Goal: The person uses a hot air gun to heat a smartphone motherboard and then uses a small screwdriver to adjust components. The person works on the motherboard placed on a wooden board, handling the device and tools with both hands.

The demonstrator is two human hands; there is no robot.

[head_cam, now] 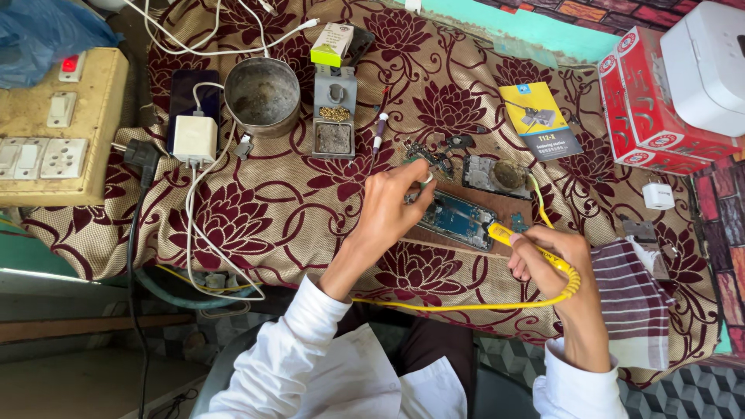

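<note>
**Soldering over an opened phone on a cloth-covered counter**

Your counter (256, 233) is draped in a beige cloth with dark red flowers. A turquoise wall strip runs along the top of the frame, and grey patterned floor shows at the bottom right.

The opened phone (459, 217) lies just right of centre on a brown board (512, 208). Its long axis runs from upper left to lower right, with the blue inner side facing up. Your left hand (388, 209) rests at the phone's upper-left end, fingers (415, 172) pinched together on something small and pale that I cannot make out. Your right hand (555, 260) holds the yellow soldering iron (518, 240), fingers wrapped tight around the handle. The iron points up and left, its tip at the phone's lower-right end. Its yellow cable (466, 305) loops round your wrist and trails left across the counter's near edge.

Above the phone lie loose circuit parts (428, 154) and a second opened unit (495, 174). Further up sit a grey iron stand (334, 116) and a round metal tin (262, 95). A white charger (195, 140) rests on a dark phone (185, 97) in the upper left, beside a yellowed switchboard (54, 124). Red boxes (652, 101) and a white appliance (710, 62) fill the upper right. A striped cloth (632, 299) lies under your right forearm. Nothing stands between your hands and the phone.
</note>
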